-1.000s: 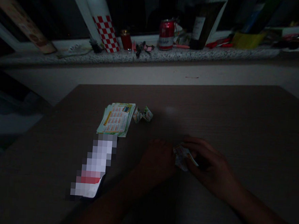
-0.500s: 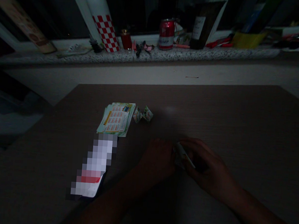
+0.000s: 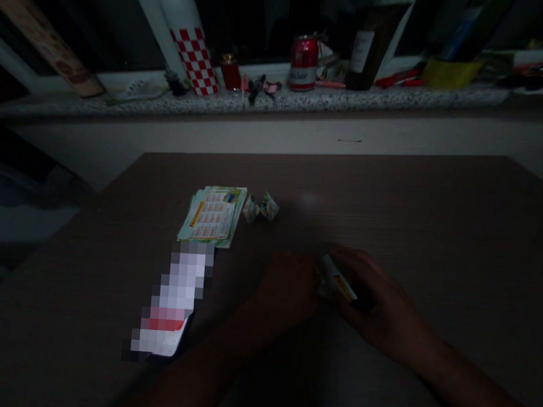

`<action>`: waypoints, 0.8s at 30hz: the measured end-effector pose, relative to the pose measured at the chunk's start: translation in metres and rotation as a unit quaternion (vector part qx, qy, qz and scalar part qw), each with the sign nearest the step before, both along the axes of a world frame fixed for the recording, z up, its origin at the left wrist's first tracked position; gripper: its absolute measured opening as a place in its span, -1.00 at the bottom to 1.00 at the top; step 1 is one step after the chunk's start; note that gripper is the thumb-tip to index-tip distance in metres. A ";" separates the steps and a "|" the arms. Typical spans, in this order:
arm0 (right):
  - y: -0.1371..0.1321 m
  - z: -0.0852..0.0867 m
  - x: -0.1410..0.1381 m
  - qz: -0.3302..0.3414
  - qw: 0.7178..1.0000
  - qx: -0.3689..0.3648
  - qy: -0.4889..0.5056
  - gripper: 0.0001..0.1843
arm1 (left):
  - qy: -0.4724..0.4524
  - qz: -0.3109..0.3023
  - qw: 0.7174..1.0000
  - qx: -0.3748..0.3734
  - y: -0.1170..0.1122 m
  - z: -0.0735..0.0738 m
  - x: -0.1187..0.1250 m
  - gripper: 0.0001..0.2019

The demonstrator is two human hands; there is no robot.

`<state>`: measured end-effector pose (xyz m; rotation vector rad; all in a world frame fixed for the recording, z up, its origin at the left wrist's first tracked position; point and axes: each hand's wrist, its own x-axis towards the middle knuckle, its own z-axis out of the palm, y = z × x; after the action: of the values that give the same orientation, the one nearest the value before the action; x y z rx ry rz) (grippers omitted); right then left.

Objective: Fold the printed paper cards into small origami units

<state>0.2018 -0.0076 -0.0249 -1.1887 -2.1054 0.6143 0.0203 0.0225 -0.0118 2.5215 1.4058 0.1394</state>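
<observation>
The right hand [image 3: 380, 304] is gripping a folded paper piece [image 3: 336, 278], while the left hand [image 3: 289, 285], its grip not discernible, is resting at the paper's left side.

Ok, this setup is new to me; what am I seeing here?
No machine here: these are a person's bare hands, seen from a camera worn on the head, looking forward and down. The right hand holds a folded printed paper; the left hand is close beside it, its fingertips hidden, so its grip is unclear. On the wood-grain table lie a stack of printed calendar cards, two folded paper pieces and a phone, largely pixelated. Behind, a red can stands on the speckled windowsill.
</observation>
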 end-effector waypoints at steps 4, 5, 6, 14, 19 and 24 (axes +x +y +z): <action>0.001 -0.001 0.000 0.002 1.000 0.000 0.002 -0.27 | -0.003 -0.005 1.000 0.004 -0.001 0.000 0.000 -0.76; 0.001 -0.001 0.000 0.003 1.000 0.001 0.004 -0.28 | -0.002 -0.005 1.000 0.005 -0.001 -0.001 0.001 -0.75; 0.002 0.000 0.000 0.003 1.000 0.001 0.007 -0.29 | 0.000 -0.005 1.000 0.005 -0.001 -0.001 0.001 -0.75; 0.001 0.000 0.002 -0.005 0.999 -0.016 0.031 -0.35 | 0.026 -0.005 1.000 0.001 -0.003 0.003 0.002 -0.77; 0.003 0.003 0.003 -0.020 0.999 -0.027 0.026 -0.37 | 0.025 -0.013 0.999 0.019 -0.004 0.002 0.002 -0.77; 0.003 0.003 0.007 -0.057 0.997 -0.052 0.029 -0.37 | 0.038 -0.003 0.999 0.020 -0.004 0.001 0.003 -0.79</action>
<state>0.2084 -0.0048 -0.0217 -1.3229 -1.9628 0.7037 0.0235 0.0187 -0.0104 2.5888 1.4357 0.0720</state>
